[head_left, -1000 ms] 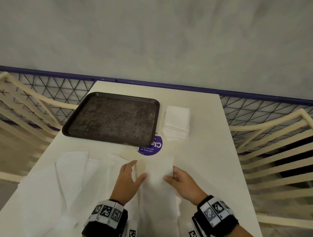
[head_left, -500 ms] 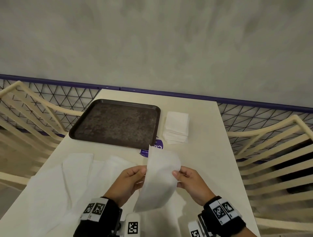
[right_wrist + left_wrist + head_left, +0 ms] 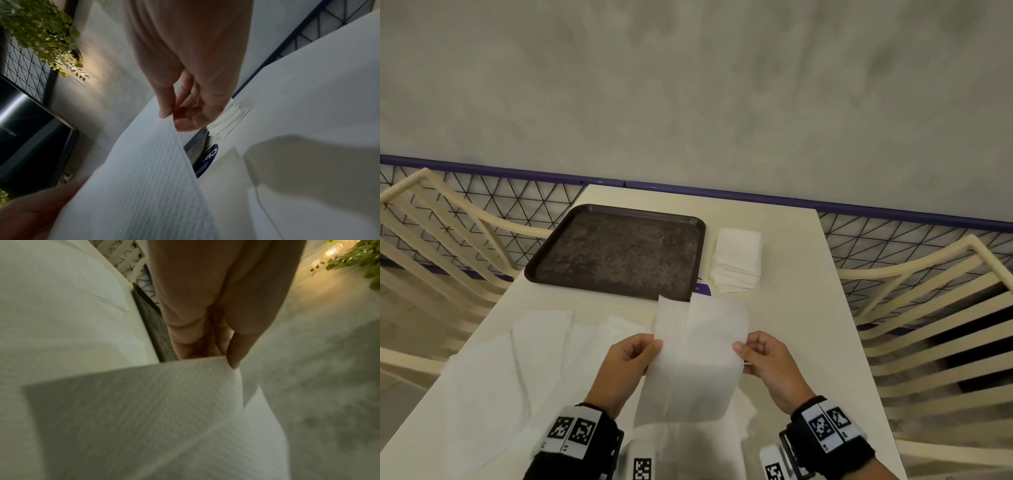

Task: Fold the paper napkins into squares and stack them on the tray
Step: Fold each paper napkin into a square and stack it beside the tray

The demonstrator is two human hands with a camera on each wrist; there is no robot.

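A white paper napkin point(image 3: 697, 356) hangs above the table, stretched between my hands. My left hand point(image 3: 635, 354) pinches its left edge, and my right hand point(image 3: 758, 353) pinches its right edge. The left wrist view shows the napkin point(image 3: 164, 410) pinched by my left hand point(image 3: 224, 356). In the right wrist view thumb and fingers of my right hand point(image 3: 170, 116) pinch the textured napkin point(image 3: 144, 170). The dark tray point(image 3: 616, 251) lies at the far left with nothing on it. A stack of folded white napkins point(image 3: 738, 260) sits on the table to its right.
Several unfolded white napkins point(image 3: 517, 370) are spread over the near left of the cream table point(image 3: 798, 308). A purple round sticker point(image 3: 702, 289) peeks out by the tray. Cream chairs point(image 3: 928, 325) flank the table on both sides, and a grey wall stands behind.
The napkin lay flat on the table under my fingers. Both hands pinched its edges, lifted it, and drew apart, opening it wider in the air.
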